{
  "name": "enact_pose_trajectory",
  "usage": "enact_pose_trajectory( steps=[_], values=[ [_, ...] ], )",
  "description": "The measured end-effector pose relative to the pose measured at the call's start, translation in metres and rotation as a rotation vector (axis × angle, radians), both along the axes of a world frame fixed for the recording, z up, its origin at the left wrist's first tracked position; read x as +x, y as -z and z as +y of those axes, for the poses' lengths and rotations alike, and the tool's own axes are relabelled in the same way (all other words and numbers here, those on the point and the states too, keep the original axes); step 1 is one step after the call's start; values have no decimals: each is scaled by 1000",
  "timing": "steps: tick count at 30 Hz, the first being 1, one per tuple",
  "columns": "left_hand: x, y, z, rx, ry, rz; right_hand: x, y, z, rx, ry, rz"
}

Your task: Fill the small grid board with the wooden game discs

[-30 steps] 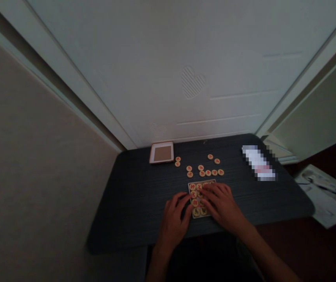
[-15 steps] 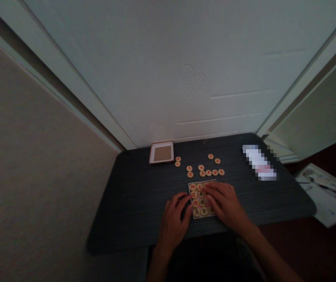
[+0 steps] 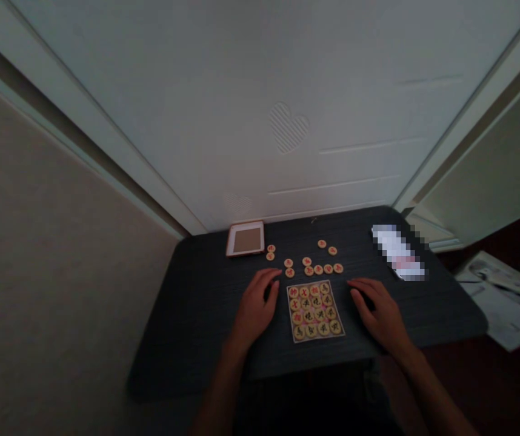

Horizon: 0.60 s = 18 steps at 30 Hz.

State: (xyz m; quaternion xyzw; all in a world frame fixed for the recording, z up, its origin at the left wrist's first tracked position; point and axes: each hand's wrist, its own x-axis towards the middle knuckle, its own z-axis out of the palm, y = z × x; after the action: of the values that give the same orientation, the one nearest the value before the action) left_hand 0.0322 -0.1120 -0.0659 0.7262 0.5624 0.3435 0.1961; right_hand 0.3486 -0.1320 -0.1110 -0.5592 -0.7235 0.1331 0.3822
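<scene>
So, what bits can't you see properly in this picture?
All in the head view:
Bright object on the table: blurry squares cover its face.
Characters on the loose pieces: too small and dim to read surely.
Floor of the square tray: mostly hidden under round pieces.
Palms of the left hand and right hand: mostly hidden behind the hands' backs.
White things at far right: too dim and blurred.

White panel (image 3: 173,91) with striped heart relief (image 3: 289,127), pixelated bright object (image 3: 397,251) on dark table (image 3: 187,327), plain wall (image 3: 37,254) at left
</scene>
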Motion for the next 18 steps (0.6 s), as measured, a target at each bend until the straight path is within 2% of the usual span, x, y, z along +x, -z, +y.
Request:
enact_pose_trajectory(
  steps=[3,7,10,18],
  values=[
    [2,-2,21,43,87,96,0,0,0,-19,-2,22],
    [3,7,35,67,156,197,0,-1,0,-21,11,38],
    [0,14,36,70,185,250,1,0,2,-25,18,47],
    [1,24,29,84,130,272,0,1,4,-49,9,30]
  ],
)
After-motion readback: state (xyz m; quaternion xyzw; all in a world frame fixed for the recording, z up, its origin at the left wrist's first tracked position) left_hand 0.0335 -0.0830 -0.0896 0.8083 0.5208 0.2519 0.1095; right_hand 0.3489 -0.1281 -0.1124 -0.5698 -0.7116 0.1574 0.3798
